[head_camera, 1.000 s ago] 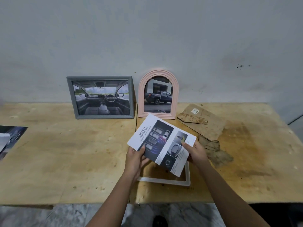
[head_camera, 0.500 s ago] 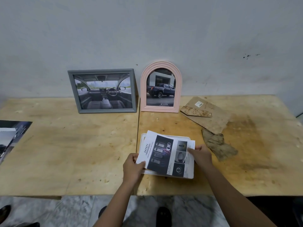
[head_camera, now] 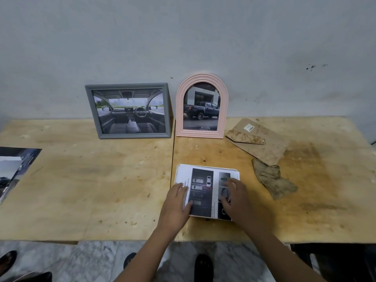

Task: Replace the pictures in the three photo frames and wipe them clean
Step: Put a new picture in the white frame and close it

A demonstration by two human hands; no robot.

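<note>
Lowered car print [head_camera: 205,190] flat on white frame [head_camera: 236,170] — open fingers [head_camera: 234,185] pressing, TOYOTA legible behind

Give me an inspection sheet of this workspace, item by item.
Surface: wooden table, stained and pitted, made of two boards with a seam between them.
Job's things: grey frame and pink arched frame stand upright at the wall, each with a car picture. White frame lies flat under a printed sheet. Backing board and cloth lie to the right.
Clutter: brochure at the left edge.
Hands: left hand and right hand both press flat on the sheet, holding nothing.
Cables: nothing seen.
Surroundings: grey wall with dark specks; marble floor; shoes below.
</note>
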